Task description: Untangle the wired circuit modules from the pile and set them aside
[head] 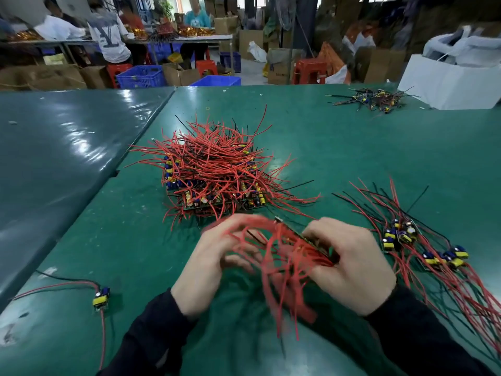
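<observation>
Gripping a clump of thin green circuit boards edge-on, the right hand seems to anchor them so the left hand, fingers loosely curled among their limp red rubbery wires, can comb strands apart. Beyond bristles the springy red-wired pile on the green table mat; freed modules lie straightened at right.

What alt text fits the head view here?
Two hands, left hand and right hand, work a bundle of red-wired modules over a green table, between a tangled pile and sorted modules at right.
</observation>
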